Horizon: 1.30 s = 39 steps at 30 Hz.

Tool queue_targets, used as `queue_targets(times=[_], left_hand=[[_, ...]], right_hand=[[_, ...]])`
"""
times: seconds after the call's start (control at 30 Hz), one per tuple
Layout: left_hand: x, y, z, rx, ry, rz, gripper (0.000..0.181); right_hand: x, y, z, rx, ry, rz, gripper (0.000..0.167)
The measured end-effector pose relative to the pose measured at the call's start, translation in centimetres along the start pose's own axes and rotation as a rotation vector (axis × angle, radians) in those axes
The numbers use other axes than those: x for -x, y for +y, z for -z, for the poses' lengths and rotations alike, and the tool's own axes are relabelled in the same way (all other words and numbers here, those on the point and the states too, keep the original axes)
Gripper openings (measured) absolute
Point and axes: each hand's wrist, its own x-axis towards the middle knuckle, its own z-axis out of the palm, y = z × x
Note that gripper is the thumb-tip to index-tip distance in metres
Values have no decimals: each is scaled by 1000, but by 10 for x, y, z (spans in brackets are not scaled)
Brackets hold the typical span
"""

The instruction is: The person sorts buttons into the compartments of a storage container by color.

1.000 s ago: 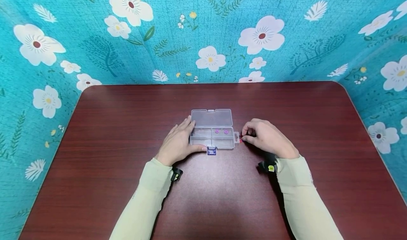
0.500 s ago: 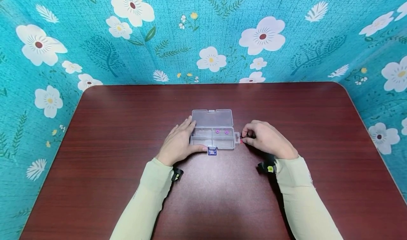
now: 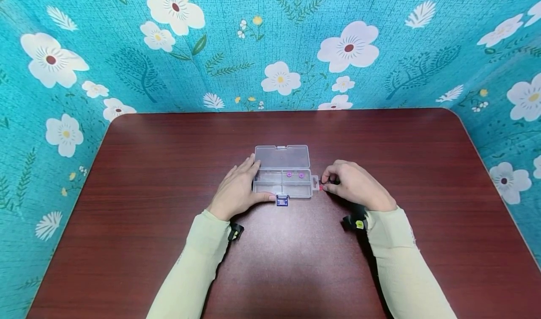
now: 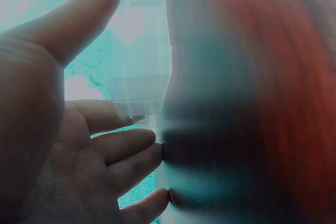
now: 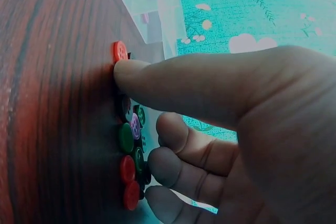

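Note:
A clear plastic compartment box [image 3: 270,188] lies on the table with its lid [image 3: 282,157] folded back. Two purple buttons [image 3: 301,175] sit in its back right compartment. My left hand [image 3: 236,192] rests along the box's left end, thumb against the front edge, fingers fairly straight beside the lid hinge. Beyond the box's right end, my right hand [image 3: 352,182] hovers low over loose buttons. In the right wrist view its thumb touches a red button [image 5: 119,49]. Under the loosely bent fingers lie a green button [image 5: 126,138], another red button [image 5: 127,169] and several more.
A blue latch [image 3: 282,200] hangs off the box's front edge, and a clear hanging tab [image 3: 315,182] juts from its right end. The dark red wooden table [image 3: 169,145] reaches back to a flowered turquoise cloth [image 3: 236,37].
My right fingers have shifted very slightly over the buttons beside the box. The left hand and the box stay in place; the view moved a little.

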Motion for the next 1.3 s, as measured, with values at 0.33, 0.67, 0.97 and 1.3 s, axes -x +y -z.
queue_targets(times=[0.33, 0.67, 0.97, 1.3], left_hand=[[-1, -2, -1, -1, 5, -4, 108], [0, -2, -1, 0, 11, -5, 107], [0, -2, -1, 4, 4, -3, 107], [0, -1, 1, 4, 3, -6, 107]], right_hand=[[2, 2, 2, 1, -9, -26, 8], [1, 3, 2, 3, -17, -45, 8], [1, 5, 0, 10, -1, -28, 9], [1, 4, 1, 7, -3, -23, 9]])
